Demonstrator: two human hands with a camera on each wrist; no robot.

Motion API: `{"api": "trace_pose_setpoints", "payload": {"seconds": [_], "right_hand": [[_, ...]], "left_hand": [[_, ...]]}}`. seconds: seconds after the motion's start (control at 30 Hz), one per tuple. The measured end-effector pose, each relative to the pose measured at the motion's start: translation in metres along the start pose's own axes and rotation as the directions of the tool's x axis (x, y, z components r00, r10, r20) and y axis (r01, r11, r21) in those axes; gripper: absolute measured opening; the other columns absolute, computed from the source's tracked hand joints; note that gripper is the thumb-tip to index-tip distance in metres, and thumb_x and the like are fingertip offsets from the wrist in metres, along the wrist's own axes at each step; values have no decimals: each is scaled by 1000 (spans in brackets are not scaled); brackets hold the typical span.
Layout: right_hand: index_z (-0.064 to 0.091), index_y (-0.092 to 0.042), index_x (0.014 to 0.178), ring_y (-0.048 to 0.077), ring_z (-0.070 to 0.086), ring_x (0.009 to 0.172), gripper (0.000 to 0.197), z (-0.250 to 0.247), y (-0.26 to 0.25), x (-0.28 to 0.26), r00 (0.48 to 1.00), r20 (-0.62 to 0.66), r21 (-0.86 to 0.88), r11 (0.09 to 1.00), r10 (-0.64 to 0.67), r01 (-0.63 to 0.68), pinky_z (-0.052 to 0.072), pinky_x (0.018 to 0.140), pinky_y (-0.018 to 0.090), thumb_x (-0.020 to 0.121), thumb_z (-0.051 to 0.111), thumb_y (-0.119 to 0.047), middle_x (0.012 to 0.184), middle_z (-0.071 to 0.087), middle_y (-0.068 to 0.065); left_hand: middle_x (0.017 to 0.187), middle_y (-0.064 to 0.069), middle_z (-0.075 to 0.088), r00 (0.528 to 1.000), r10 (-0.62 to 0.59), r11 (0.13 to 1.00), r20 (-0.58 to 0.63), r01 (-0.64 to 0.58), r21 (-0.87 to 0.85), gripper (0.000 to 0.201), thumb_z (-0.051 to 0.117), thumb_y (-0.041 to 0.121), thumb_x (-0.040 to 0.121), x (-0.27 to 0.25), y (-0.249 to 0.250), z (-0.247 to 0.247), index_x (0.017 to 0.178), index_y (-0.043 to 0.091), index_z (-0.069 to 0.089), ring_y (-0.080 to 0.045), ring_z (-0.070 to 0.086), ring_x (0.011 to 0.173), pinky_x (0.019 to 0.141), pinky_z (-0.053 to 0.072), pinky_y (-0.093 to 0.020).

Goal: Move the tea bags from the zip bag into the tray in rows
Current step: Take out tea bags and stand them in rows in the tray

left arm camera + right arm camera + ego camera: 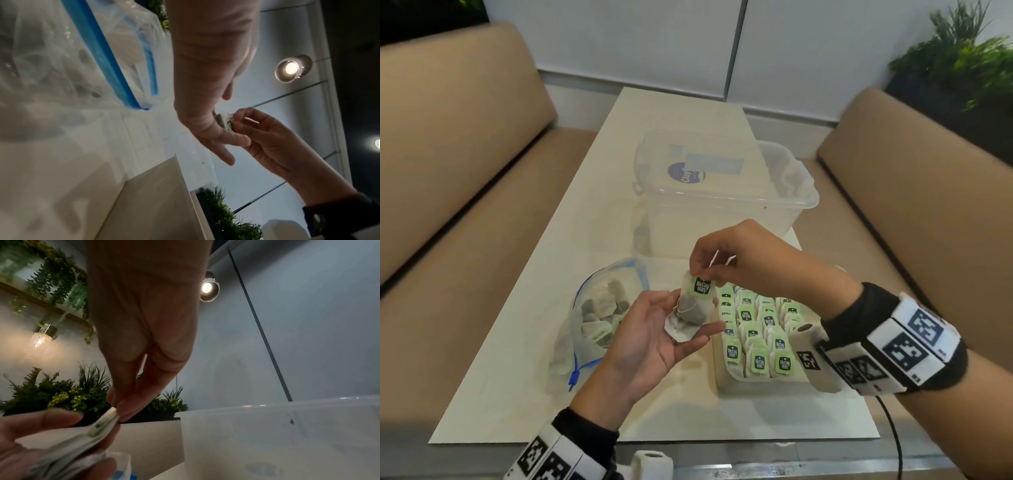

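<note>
A pale surface [524, 359] runs between two tan benches, with plants in the far right corner and a white wall behind. At mid-surface stands a clear lidded storage box [719, 192]. Near left of it lies the zip bag [599, 318], its blue-edged mouth open toward the far side, with several tea bags still inside. To the right, the tray [722, 380] holds tea bags [756, 329] standing in rows, green tags up.

Between bag and tray, above the surface, the left hand [650, 335] is held palm up, fingers loosely spread, with a small bunch of tea bags [690, 315] resting on the fingers. The right hand [743, 260] reaches in from the right and pinches the green tag [702, 286] at the top of that bunch between thumb and fingertips, a thin string looping up past its fingers. In the right wrist view the pinch on the tag's edge shows close up, with the left hand's fingers under the bunch.
</note>
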State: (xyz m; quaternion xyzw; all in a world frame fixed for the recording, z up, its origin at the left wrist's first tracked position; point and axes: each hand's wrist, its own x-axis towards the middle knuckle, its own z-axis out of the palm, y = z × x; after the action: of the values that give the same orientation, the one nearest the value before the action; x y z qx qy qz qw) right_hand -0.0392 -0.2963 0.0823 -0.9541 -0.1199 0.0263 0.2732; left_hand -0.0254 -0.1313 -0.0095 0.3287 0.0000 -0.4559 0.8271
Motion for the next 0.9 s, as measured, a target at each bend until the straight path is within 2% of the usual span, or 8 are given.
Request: {"api": "trace_pose_setpoints", "payload": {"seconds": [0.07, 0.17, 0.3, 0.4, 0.5, 0.6, 0.73, 0.9], "right_hand": [[68, -15, 89, 8, 64, 66, 14, -2, -2, 0, 1000, -1, -10, 1000, -28, 28, 50, 64, 12, 84, 65, -3, 73, 60, -20], [66, -19, 95, 4, 63, 75, 18, -6, -3, -2, 997, -63, 56, 997, -47, 51, 50, 67, 10, 85, 65, -4, 79, 61, -18], [65, -20, 99, 12, 66, 78, 22, -8, 3, -7, 983, -185, 289, 957, 13, 42, 56, 73, 23, 84, 67, -4, 82, 65, -9], [67, -17, 95, 5, 65, 73, 18, -7, 7, -7, 973, -225, 341, 940, 46, 34, 56, 73, 21, 83, 68, -4, 80, 67, -10], [68, -17, 93, 5, 65, 71, 17, -7, 9, -7, 972, -228, 328, 944, 50, 28, 57, 72, 24, 83, 68, -4, 82, 69, -8], [67, -19, 93, 13, 67, 71, 17, -9, 8, -8, 975, -218, 265, 964, 39, 21, 58, 71, 27, 84, 67, -4, 84, 70, -4], [66, -21, 95, 3, 64, 73, 19, -15, 3, -11, 985, -175, 161, 987, 12, 17, 51, 67, 12, 83, 68, -6, 82, 68, -7], [64, -14, 87, 10, 65, 70, 14, -25, -2, -21, 993, -120, 73, 997, -6, 15, 56, 68, 25, 82, 67, -2, 78, 65, -11]], "left_hand": [[111, -14, 69, 994, 102, 986, -48, -94, 139, 40, 56, 31, 80, 2, -2, 1, 111, 6, 65, -37, 70, 89, 56, 57, -24], [99, -6, 70, 951, 302, 905, -72, -262, 334, 36, 69, 21, 67, 4, -5, 2, 102, 13, 67, -27, 72, 85, 59, 53, -18], [101, -7, 69, 868, 491, 800, -78, -413, 435, 40, 87, 20, 60, 4, -4, -1, 97, 25, 71, -30, 70, 91, 64, 53, -19], [90, -1, 70, 821, 565, 756, -79, -477, 449, 29, 82, 20, 65, 5, -2, 3, 92, 27, 72, -28, 70, 90, 63, 53, -19], [78, 6, 72, 811, 574, 774, -108, -495, 395, 25, 69, 20, 67, 7, -1, 8, 92, 19, 68, -22, 73, 77, 59, 53, -17], [77, 5, 72, 831, 544, 798, -116, -469, 379, 26, 67, 19, 68, 8, -4, 9, 94, 16, 67, -21, 73, 77, 60, 54, -17], [80, 2, 73, 857, 499, 830, -129, -430, 354, 27, 65, 20, 69, 11, -9, 9, 94, 10, 67, -21, 73, 76, 60, 54, -18], [88, -2, 74, 906, 417, 834, -73, -350, 426, 25, 64, 23, 71, 12, -11, 6, 92, 11, 68, -25, 73, 82, 60, 55, -21]]}}
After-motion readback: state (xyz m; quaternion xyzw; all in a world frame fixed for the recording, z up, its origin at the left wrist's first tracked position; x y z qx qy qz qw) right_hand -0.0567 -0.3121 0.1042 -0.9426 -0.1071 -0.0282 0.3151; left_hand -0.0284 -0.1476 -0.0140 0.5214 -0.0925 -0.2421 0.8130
